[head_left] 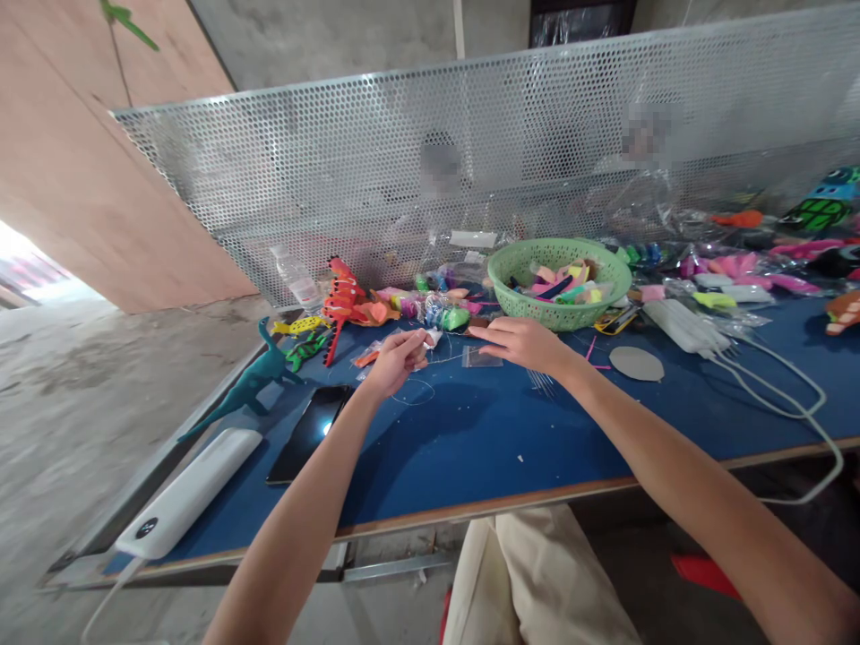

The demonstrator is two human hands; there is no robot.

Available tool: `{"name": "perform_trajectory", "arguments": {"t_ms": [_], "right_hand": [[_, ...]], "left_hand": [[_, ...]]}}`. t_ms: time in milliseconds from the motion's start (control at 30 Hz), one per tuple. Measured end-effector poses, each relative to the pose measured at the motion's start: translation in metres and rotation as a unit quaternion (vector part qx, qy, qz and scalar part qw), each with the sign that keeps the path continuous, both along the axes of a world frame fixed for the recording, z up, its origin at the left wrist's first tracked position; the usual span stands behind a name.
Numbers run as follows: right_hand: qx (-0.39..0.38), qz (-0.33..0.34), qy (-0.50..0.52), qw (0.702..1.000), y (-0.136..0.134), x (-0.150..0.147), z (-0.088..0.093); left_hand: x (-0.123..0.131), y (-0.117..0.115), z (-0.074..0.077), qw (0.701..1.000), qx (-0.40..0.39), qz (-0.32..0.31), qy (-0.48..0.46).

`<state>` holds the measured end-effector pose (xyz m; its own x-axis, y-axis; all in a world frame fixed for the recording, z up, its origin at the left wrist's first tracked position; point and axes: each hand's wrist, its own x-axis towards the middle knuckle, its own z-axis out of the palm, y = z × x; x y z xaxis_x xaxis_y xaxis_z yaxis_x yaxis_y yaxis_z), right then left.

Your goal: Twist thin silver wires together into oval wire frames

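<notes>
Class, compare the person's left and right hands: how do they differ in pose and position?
The left hand is curled, its fingers bunched; the right hand has fingers stretched out toward the left one. The left hand is nearer the black phone, the right hand nearer the green basket. Both are bare and over the blue tabletop.

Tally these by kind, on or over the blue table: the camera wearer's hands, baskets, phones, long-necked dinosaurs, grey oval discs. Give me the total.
Hands: 2, left hand and right hand
Green basket: 1
Black phone: 1
Teal long-necked dinosaur: 1
Grey oval disc: 1
Total: 6
</notes>
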<state>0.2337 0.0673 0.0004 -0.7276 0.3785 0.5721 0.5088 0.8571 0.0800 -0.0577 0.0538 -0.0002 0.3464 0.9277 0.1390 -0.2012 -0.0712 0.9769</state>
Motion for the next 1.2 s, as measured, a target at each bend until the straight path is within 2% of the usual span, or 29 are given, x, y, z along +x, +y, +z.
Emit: {"name": "perform_trajectory", "arguments": {"t_ms": [133,200,267,333,467,533,600,733,800,933,1033,1133,1200], "right_hand": [[-0.052,0.015,0.057,0.997,0.000,0.004,0.002],[-0.097,0.020,0.110,0.989,0.002,0.007,0.003],[-0.126,0.024,0.152,0.980,0.004,0.010,0.003],[-0.134,0.028,0.167,0.976,0.008,0.014,0.002],[-0.140,0.014,0.193,0.971,0.015,0.018,-0.001],[-0.143,0.002,0.205,0.968,0.016,0.019,-0.002],[-0.145,-0.002,0.191,0.971,0.018,0.020,-0.003],[-0.165,0.006,0.138,0.977,0.020,0.022,-0.003],[-0.193,0.013,0.105,0.975,0.021,0.024,-0.003],[-0.272,0.020,0.017,0.962,0.025,0.027,-0.005],[-0.286,0.006,-0.004,0.958,0.024,0.026,-0.005],[-0.275,-0.015,0.026,0.961,0.019,0.026,-0.002],[-0.272,-0.033,0.042,0.961,0.016,0.027,0.000]], "left_hand": [[0.000,0.001,0.000,0.999,0.024,0.026,0.013],[-0.002,-0.001,0.003,0.996,0.060,0.062,0.036],[-0.003,-0.004,0.008,0.983,0.122,0.095,0.098],[-0.005,-0.008,0.013,0.953,0.211,0.105,0.189],[-0.007,-0.010,0.017,0.861,0.368,0.075,0.342],[-0.008,-0.008,0.015,0.825,0.405,0.057,0.390],[-0.009,-0.003,0.010,0.810,0.411,0.045,0.417],[-0.009,0.000,0.003,0.823,0.374,0.037,0.426],[-0.010,-0.001,0.004,0.836,0.352,0.012,0.422],[-0.020,-0.007,0.012,0.883,0.269,-0.032,0.383],[-0.028,-0.007,0.018,0.901,0.259,0.006,0.348],[-0.028,-0.004,0.016,0.887,0.299,0.074,0.343],[-0.024,-0.003,0.012,0.873,0.319,0.093,0.358]]}}
